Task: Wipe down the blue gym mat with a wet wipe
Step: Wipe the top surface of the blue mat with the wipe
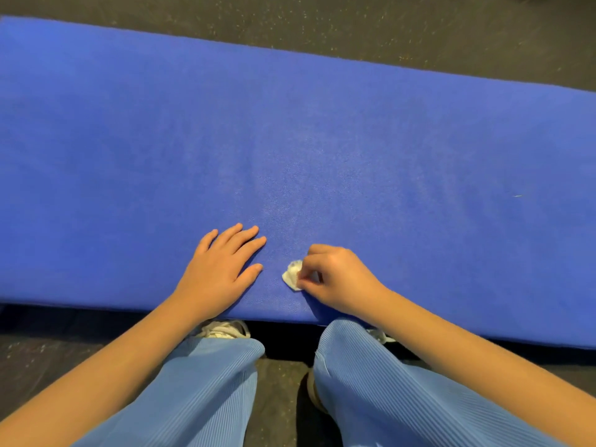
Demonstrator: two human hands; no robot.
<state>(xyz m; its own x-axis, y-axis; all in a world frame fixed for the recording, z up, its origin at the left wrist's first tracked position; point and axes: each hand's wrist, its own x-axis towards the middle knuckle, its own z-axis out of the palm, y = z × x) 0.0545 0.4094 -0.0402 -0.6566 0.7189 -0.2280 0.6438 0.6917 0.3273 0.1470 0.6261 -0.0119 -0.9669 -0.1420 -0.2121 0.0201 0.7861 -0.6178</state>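
Count: 1 mat (322,140), 1 wipe (291,274), 2 hands, 2 legs (206,391) in light blue ribbed trousers, 2 pale shoes (222,329) partly seen below the mat's near edge.

The wipe is white and crumpled into a small wad. It lies on the mat close to the near edge, between the 2 hands. The right hand (335,279) has its fingers curled and pinches the wad at its right side, holding it down on the mat. The left hand (219,269) lies flat, palm down, on the mat, with fingers straight and slightly spread. Its thumb tip is near the wipe but apart from it.

Edges: the near edge runs just behind both wrists and above the knees. The far edge meets dark speckled floor (354,27). Both ends of the mat run out of view. Blue surface extends wide to the left, to the right and beyond the fingertips.
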